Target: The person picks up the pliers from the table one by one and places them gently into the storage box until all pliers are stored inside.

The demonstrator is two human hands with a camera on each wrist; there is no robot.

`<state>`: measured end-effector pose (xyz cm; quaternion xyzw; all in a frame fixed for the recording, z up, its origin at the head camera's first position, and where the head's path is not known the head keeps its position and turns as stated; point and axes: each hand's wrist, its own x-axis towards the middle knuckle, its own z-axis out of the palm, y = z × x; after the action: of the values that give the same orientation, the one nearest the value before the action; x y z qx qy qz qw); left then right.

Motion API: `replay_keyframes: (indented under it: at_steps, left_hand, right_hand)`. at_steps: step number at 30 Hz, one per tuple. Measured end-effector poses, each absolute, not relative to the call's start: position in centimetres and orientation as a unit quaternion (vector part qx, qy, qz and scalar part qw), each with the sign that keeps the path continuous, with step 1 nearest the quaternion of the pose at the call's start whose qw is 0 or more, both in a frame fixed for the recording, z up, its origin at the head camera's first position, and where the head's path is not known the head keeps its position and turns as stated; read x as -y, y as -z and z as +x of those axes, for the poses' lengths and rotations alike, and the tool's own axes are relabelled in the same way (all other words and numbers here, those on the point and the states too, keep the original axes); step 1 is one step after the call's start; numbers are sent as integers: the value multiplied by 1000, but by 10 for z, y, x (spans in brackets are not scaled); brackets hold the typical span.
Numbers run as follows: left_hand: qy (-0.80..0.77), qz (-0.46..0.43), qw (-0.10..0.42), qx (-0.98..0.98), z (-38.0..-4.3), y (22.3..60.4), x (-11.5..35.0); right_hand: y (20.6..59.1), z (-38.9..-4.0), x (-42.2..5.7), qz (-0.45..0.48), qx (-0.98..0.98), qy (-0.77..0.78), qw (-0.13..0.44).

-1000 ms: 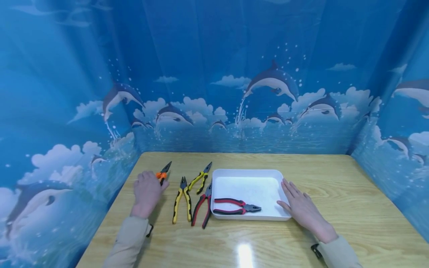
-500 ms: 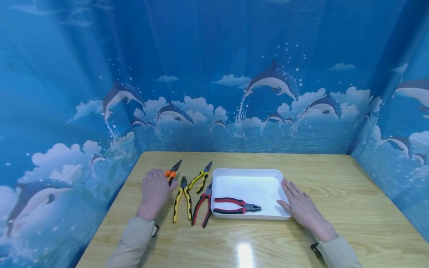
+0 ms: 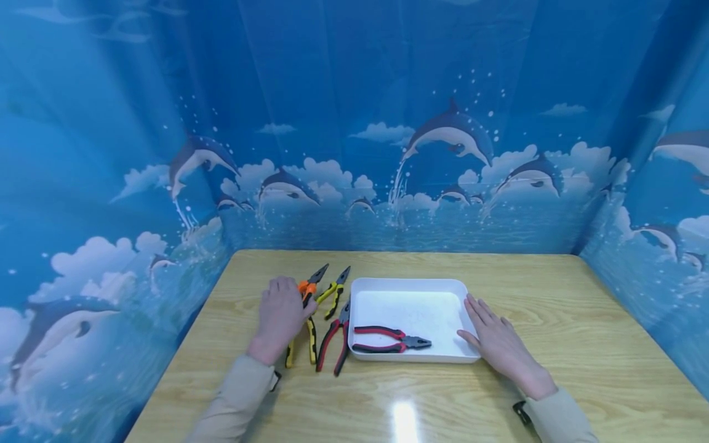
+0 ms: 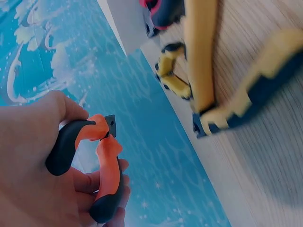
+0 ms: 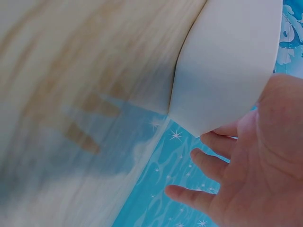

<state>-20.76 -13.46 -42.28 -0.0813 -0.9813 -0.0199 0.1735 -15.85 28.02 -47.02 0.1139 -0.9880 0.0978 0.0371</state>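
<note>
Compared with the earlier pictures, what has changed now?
The left hand has moved right, toward the white tray, carrying the orange pliers it already held. The right hand still touches the tray's edge, and the red pliers inside have not moved.

Left sleeve [image 3: 235, 394]: pale beige cloth, plain, lightly creased, ending at the wrist. Right sleeve [image 3: 560, 419]: matching colour, same length. A small black piece [image 3: 275, 381] shows beside the left one, a second black piece [image 3: 522, 413] beside the right (details too small to tell). Left hand [image 3: 280, 315] and right hand [image 3: 503, 346]: bare.
</note>
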Motion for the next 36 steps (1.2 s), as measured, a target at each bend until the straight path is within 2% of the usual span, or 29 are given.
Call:
replay_keyframes:
  at_steps: [3,6,18,28,36]
  left_hand:
    - [35,-80,134,987,-209,422,124]
    - [40,-84,119,989,-211,421,112]
    - [14,-161,159,974,-215,423,60]
    - [-52,-253,102,961,-217,431,26]
    - [-88,-283,54,954,-221,443,9]
  right_hand:
    - [470,-159,-281,114,988,-96,38]
    - [469,-159,-282,114,988,-95,38]
    - [469,-158,-280,114,988,-98,41]
    - [469,-159,-281,116,987,-99,42]
    - [471,-160,-281,118,987,-100,45]
